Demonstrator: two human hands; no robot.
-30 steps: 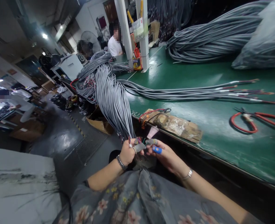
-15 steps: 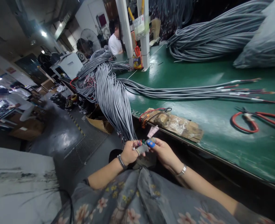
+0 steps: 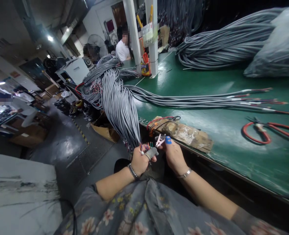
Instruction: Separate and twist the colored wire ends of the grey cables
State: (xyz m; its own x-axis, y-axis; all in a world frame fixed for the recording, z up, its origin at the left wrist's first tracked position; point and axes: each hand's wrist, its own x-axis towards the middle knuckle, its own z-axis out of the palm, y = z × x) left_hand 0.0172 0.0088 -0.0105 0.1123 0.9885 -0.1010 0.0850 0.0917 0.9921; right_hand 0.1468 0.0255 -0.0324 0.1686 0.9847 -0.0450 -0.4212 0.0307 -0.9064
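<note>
My left hand is closed around the end of a grey cable, and thin coloured wires fan out above its fingers. A grey cover wraps its thumb. Just to the right, my right hand is closed on a small pink tool with two arms in a V; its exact kind is unclear. Blue tape covers the right thumb. The tool sits beside the wire ends, and I cannot tell if it touches them. A thick bundle of grey cables hangs over the bench edge beyond my left hand.
On the green bench lie a worn wooden block with wires, red-handled pliers, stripped cables and a large cable coil partly under a plastic bag. A white post stands behind. Co-workers sit farther off.
My right hand has drawn slightly away from my left, and its thumb now points up. The pink tool has turned and shows its arms spread. The coloured wires are more exposed.
</note>
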